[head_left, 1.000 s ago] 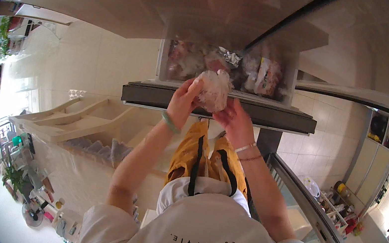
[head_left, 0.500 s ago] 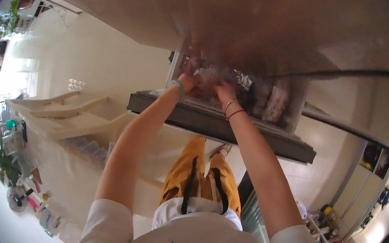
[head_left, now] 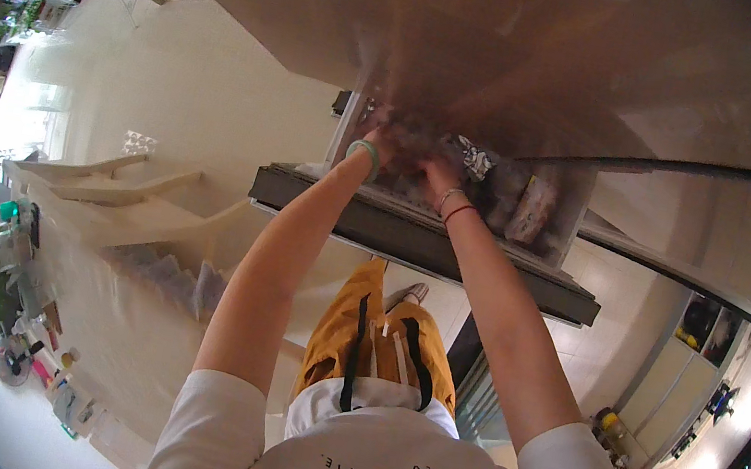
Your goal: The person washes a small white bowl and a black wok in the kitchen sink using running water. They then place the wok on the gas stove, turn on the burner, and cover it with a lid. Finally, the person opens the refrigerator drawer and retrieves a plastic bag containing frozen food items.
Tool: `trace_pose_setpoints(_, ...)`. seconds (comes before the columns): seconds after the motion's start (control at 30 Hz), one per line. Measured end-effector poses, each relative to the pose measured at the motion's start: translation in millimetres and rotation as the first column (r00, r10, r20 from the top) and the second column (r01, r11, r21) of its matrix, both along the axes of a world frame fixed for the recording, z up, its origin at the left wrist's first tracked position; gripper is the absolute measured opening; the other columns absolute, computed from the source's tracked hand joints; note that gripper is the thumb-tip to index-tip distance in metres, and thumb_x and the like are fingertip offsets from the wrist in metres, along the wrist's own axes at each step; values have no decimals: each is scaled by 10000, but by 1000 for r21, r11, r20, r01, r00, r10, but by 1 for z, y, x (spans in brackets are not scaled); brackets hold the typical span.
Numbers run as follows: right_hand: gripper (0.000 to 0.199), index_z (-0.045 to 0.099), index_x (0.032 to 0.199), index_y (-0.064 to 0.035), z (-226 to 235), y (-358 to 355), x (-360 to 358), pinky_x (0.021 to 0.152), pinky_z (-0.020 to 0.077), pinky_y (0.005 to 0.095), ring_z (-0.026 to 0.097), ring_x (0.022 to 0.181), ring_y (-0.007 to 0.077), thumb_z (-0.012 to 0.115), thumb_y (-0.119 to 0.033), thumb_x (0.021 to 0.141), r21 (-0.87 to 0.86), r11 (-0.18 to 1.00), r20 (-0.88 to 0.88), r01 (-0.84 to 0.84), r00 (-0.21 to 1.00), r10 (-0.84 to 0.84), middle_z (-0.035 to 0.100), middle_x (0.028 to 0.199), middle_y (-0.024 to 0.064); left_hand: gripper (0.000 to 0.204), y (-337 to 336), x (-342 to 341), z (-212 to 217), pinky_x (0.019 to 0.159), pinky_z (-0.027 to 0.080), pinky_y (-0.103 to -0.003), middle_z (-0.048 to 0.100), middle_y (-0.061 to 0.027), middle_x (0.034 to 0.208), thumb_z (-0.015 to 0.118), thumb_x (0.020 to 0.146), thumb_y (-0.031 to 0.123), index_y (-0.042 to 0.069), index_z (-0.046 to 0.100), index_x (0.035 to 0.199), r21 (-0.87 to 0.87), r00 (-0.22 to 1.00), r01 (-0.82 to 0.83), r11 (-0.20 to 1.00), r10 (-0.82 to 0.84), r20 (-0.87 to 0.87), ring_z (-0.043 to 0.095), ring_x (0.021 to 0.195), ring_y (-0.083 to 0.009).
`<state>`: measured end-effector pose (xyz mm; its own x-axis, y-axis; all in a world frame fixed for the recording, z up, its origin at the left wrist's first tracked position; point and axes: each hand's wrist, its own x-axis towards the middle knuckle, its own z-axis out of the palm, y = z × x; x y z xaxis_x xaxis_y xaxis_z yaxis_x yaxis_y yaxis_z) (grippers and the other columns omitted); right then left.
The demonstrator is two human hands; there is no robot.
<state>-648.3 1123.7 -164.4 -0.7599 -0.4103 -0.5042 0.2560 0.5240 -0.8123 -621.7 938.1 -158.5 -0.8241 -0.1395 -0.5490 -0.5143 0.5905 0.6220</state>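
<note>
Both of my hands reach over the dark front edge of a pulled-out freezer drawer (head_left: 424, 234) and down into it. My left hand (head_left: 383, 141), with a pale green bangle at its wrist, is near the drawer's left side. My right hand (head_left: 437, 178), wearing a thin bracelet and a red cord, is low in the middle. Haze blurs the fingers of both hands, so what they touch is hidden. To the right of my right hand lies a crumpled silver-and-dark packet (head_left: 476, 158). A pinkish pack in clear plastic (head_left: 533, 209) rests along the right side.
A large glossy brownish panel (head_left: 538, 55) hangs above the drawer. At left is a cream piece of furniture with curved slats (head_left: 124, 197). Shelves with bottles and jars (head_left: 613, 430) stand at lower right. My feet are on the floor below the drawer.
My left hand has moved slightly right and farther into the drawer. My right hand sits a little lower. The pale clear plastic between the hands no longer shows distinctly, and the silver packet shows more fully.
</note>
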Motion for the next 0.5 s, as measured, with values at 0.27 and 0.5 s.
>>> trace_pose_setpoints(0.27, 299, 564, 1112, -64, 156, 13, 42, 829, 450, 382, 558, 1004, 187, 542, -272, 898, -349, 710, 618, 611, 720, -316, 611, 1059, 52, 369, 32, 56, 132, 847, 479, -320, 584, -14, 1163, 521, 925, 176, 130, 490, 1290, 531, 902, -388, 753, 428, 54, 553, 1038, -127)
trace_pose_setpoints(0.5, 361, 546, 1140, -7, 246, 87, 117, 964, 430, 404, 533, 1109, 263, 504, -305, 941, -490, 464, 779, 738, 610, -147, 580, 1153, 131, 363, 116, 172, 232, 858, 503, -350, 593, -144, 1125, 484, 950, 189, -3, 463, 1258, 868, 666, -496, -21, 633, 395, 598, 1008, -222)
